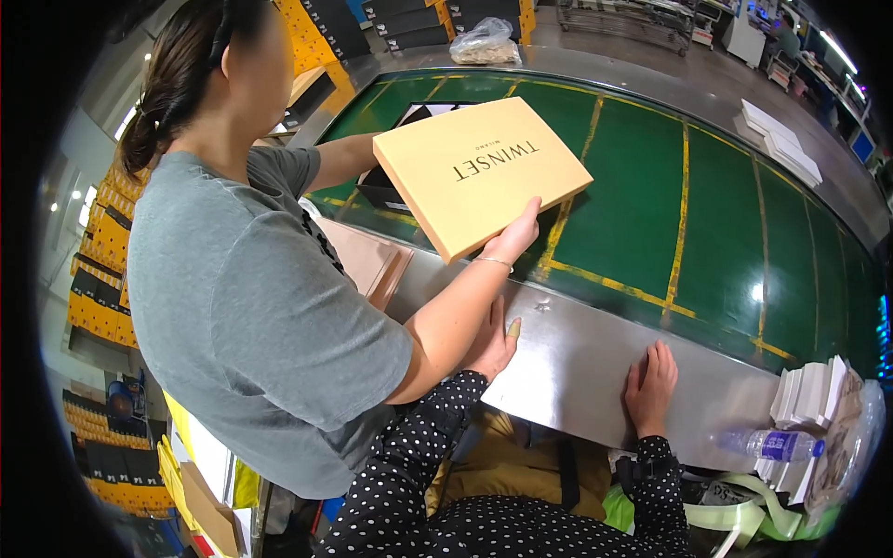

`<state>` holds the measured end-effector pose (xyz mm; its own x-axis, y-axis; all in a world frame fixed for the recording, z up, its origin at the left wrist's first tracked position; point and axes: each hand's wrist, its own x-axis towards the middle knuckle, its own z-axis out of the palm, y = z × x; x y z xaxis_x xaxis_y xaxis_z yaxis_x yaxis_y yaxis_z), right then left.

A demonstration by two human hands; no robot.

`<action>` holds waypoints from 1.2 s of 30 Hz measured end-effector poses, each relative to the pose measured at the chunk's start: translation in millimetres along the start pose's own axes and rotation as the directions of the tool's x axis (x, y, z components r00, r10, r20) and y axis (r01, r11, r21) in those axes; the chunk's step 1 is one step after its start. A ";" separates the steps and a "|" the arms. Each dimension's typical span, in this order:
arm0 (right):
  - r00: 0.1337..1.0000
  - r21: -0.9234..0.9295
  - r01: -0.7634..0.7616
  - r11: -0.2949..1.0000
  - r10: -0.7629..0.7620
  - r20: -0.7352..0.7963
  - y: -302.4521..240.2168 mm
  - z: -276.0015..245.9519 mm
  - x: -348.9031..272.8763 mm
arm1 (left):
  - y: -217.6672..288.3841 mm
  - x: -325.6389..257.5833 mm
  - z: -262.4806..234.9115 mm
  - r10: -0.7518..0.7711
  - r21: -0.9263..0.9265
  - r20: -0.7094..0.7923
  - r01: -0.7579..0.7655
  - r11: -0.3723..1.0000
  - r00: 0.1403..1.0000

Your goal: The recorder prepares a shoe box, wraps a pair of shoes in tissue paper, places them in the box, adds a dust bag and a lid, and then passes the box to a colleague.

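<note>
My left hand (493, 346) rests on the bare metal edge (567, 358) of the table, partly behind a co-worker's forearm. Something yellowish wraps one of its fingertips; the visible fingers look stretched out, with nothing in them. Flat on the same edge, further right, lies my right hand (653, 392), fingers extended and holding nothing. In front of me to the left, a co-worker in a grey T-shirt (279, 307) holds up a flat yellow-orange box lid (502, 139) with dark lettering. Below and behind it, a dark open box (383, 193) stands on the green belt, mostly hidden.
The green belt (628, 223) has yellow lines. White boards (779, 141) lie on its far right rim, a plastic bag (486, 42) at the back. Near right are a water bottle (777, 445) and stacked white pieces (805, 395). Brown cardboard (367, 256) lies beside the co-worker.
</note>
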<state>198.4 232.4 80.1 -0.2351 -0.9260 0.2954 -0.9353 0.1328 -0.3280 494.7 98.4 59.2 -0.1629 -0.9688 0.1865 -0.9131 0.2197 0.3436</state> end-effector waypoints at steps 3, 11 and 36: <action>1.000 -0.007 0.002 1.000 -0.002 -0.008 3.8 2.8 -0.4 | 2.4 1.0 -0.3 -0.006 -0.022 0.017 0.006 1.000 1.000; 0.999 0.006 0.019 1.000 -0.019 -0.047 6.6 1.3 -1.5 | 6.5 -0.9 0.0 0.004 0.061 0.042 -0.007 0.998 0.999; 0.999 0.025 0.000 1.000 0.001 -0.041 17.5 1.5 -4.1 | 15.3 -2.0 6.2 0.000 0.034 0.020 -0.001 0.999 1.000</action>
<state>183.4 237.9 71.9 -0.2468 -0.9106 0.3316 -0.9283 0.1239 -0.3506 478.8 103.0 58.4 -0.1704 -0.9710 0.1677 -0.9252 0.2162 0.3118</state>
